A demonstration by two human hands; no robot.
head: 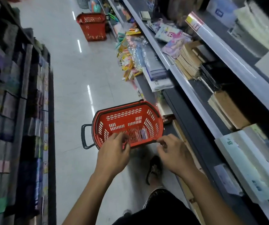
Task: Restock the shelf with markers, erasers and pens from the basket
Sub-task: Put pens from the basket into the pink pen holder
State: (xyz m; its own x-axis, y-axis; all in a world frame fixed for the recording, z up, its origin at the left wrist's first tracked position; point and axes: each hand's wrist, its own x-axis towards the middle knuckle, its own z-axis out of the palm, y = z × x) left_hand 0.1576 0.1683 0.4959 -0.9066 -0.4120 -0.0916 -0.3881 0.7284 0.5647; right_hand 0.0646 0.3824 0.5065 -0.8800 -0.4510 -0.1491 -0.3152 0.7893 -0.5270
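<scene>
Over the near rim of the red basket [127,120], the left hand [114,153] and right hand [174,153] curled loosely; whether either grip pinched anything was unclear. The clear pen packet [141,133] inside the basket could slip from a hasty pinch.

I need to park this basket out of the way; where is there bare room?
Bare floor runs between the left racks and the near basket, up to the far basket. The right shelf is crowded with notebooks and packets, and its foot is lined with hanging packs.
</scene>
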